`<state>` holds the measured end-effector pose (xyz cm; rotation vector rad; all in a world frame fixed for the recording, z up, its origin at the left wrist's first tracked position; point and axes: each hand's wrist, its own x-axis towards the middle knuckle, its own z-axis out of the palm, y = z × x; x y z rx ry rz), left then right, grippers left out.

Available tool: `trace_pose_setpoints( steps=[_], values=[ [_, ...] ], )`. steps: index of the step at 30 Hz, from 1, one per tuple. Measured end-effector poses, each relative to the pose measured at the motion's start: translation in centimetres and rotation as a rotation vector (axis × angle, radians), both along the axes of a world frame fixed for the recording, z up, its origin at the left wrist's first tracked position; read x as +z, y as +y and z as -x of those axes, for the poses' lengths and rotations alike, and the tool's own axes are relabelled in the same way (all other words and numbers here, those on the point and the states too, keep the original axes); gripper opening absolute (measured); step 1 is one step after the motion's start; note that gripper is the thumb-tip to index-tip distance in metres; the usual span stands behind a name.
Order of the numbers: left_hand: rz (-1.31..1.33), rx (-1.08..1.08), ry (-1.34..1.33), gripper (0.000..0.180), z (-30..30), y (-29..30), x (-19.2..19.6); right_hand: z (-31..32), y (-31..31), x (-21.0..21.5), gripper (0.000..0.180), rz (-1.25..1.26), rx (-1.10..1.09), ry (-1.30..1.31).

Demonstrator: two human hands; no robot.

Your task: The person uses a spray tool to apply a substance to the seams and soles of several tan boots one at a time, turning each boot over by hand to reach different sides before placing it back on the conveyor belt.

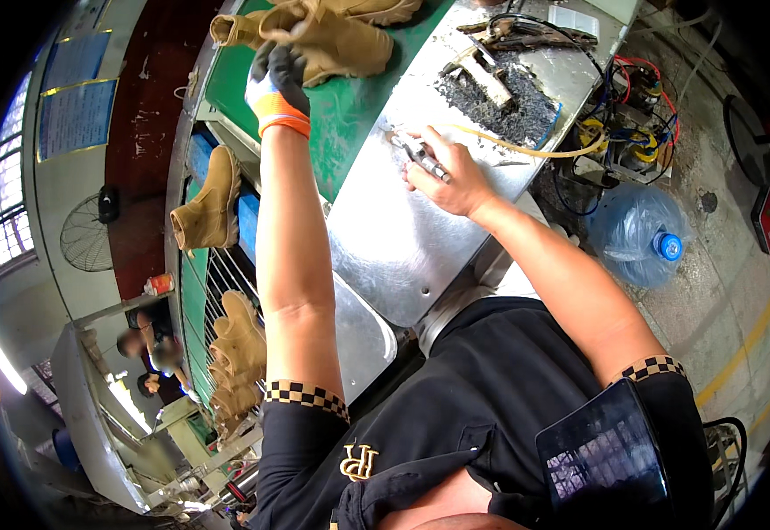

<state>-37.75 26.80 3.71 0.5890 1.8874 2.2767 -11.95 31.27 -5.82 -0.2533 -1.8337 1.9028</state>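
My left hand (279, 86), in an orange and black work glove, reaches to the far end of the bench. Its fingers close on the edge of a tan boot (345, 44), one of several lying on the green bench top (336, 132); the fingertips are slightly blurred. Bare and closed, my right hand (457, 177) grips a small metal hand tool (427, 164) above the silver metal sheet (394, 230). The tool's tip points to the far left, apart from the boots. A yellowish hose (526, 152) passes close behind this hand; whether it joins the tool is hidden.
Dark crumbly scrap (522, 115) and a white-handled tool (488, 81) lie on the bench's far right. Beyond its right edge are tangled wires (641, 106) and a large clear water bottle (637, 231). More tan boots (212, 203) stand on a rack at left. A person (159, 344) is farther off.
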Motion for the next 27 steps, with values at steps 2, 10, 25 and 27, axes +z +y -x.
trace_pose_setpoints(
  steps=[2,10,25,27],
  values=[
    [0.279,-0.328,0.203,0.032,-1.0,-1.7,0.1,-0.2,0.1,-0.1,0.037,0.122,0.040,-0.015],
    [0.849,0.166,0.233,0.057,-4.4,-30.3,-0.8,0.3,-0.3,-0.3,0.039,0.200,0.060,-0.017],
    [1.347,0.681,-0.341,0.084,1.0,-70.0,0.7,1.1,-2.0,0.7,0.040,0.086,-0.158,-0.060],
    [1.582,0.670,-0.255,0.094,1.1,-69.8,0.0,1.0,-2.1,0.8,0.039,0.097,-0.168,-0.055]
  ],
)
